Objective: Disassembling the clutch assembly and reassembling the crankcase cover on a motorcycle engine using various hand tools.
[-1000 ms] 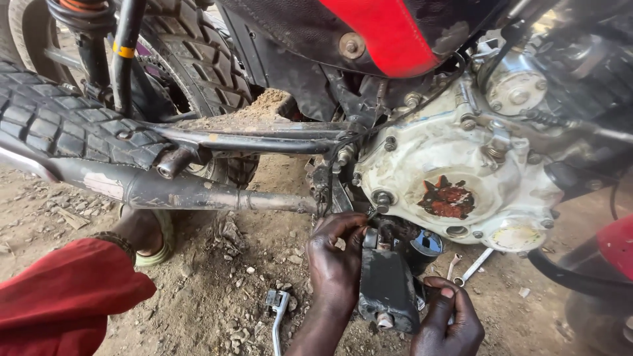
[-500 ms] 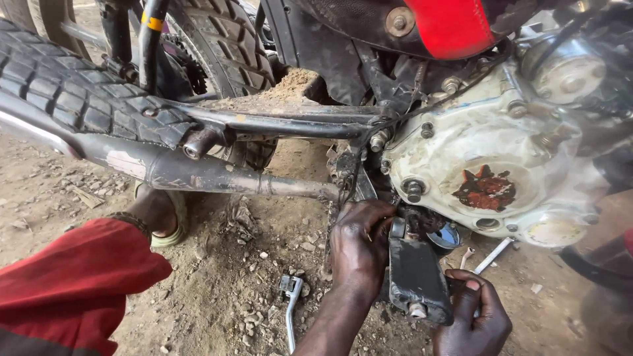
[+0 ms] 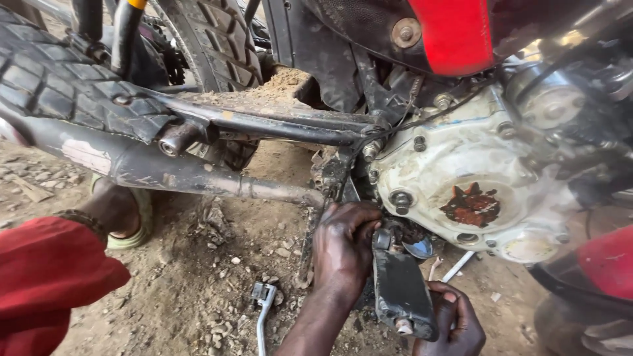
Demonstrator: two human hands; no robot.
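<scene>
Since a moment ago my view sits closer. Left hand [image 3: 344, 247] pinches, perhaps a bolt, under the engine cover [image 3: 461, 191]; right hand [image 3: 455, 323] grips the footrest [image 3: 401, 293], long axis running toward me.

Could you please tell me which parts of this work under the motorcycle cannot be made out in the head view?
- Left hand: its fingertips are hidden behind the black footrest, so its grip is unclear.
- Right hand: cut off by the bottom edge; only its top shows under the footrest.
- Wrench on the dirt: its handle runs off the bottom edge.
- Engine cover: the fitting behind the left hand is in shadow.
</scene>
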